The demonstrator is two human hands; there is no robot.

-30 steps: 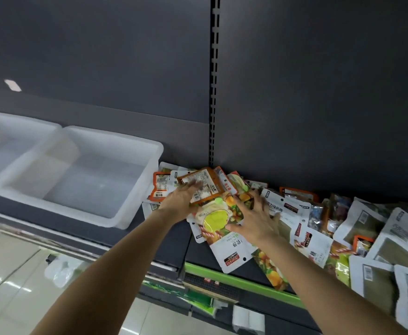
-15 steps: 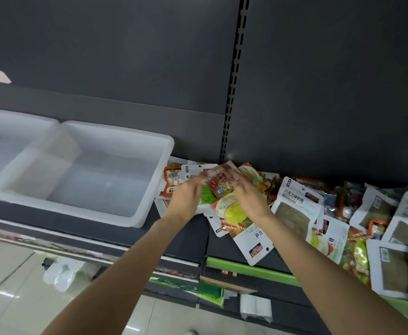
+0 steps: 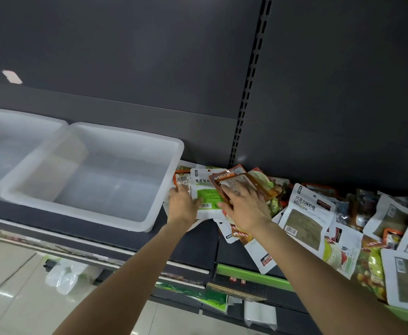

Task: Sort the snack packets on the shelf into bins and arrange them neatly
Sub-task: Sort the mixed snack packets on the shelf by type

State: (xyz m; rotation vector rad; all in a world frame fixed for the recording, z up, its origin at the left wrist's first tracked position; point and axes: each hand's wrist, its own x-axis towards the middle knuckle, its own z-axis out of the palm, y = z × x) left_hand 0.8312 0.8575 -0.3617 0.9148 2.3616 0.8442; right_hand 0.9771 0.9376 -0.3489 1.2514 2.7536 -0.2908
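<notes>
Snack packets lie in a loose pile (image 3: pixel 343 228) on the dark shelf, right of two white plastic bins. The nearer bin (image 3: pixel 125 134) has nothing in it; the farther bin (image 3: pixel 21 117) sits at the left edge. My left hand (image 3: pixel 182 206) grips the left edge of a white-and-green packet (image 3: pixel 205 193), thumb on top, just right of the nearer bin. My right hand (image 3: pixel 245 210) holds an orange-brown packet (image 3: pixel 238 182), with fingers spread over its face and the thumb below its corner. This packet overlaps the white-and-green one.
A white packet with a brown window (image 3: pixel 304 218) lies right of my right hand, with several similar ones beyond. Some packets overhang the shelf's front edge (image 3: pixel 246 274). The dark back panel (image 3: pixel 149 68) rises behind. Below are lower shelves and a tiled floor (image 3: pixel 4 274).
Both hands came together over the pile and lifted packets. They now sit apart: the left has a white-and-green packet near the bin, the right an orange-brown one. The view shifted left.
</notes>
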